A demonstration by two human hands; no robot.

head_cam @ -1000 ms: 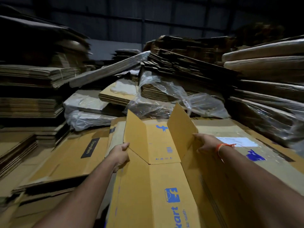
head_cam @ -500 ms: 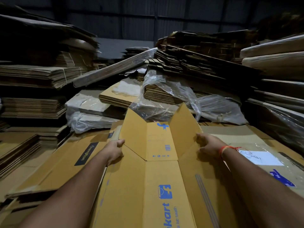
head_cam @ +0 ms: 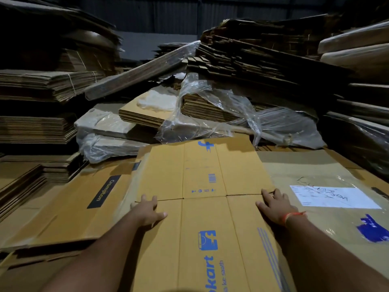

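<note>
Both arms are reaching forward, palms down. Left hand (head_cam: 148, 212) is pressing flat on the cardboard box (head_cam: 202, 175) at its left edge by the flap crease, fingers spread. Right hand (head_cam: 273, 205) is doing likewise at the right edge, fingers spread, with an orange band (head_cam: 293, 216) on the wrist. The box is lying flattened across the cardboard pile (head_cam: 63, 224), between the Crompton sheet (head_cam: 105, 192) and the labelled sheet (head_cam: 334, 197).

Two hands: one left hand (head_cam: 148, 211), one right hand (head_cam: 273, 206). One flattened blue-printed carton (head_cam: 202, 218), one Crompton carton (head_cam: 69, 211), one carton with a white label (head_cam: 294, 165). One orange wristband (head_cam: 291, 217). At least three plastic-wrapped bundles (head_cam: 101, 133); the stacks (head_cam: 42, 85) behind cannot be counted.
</note>
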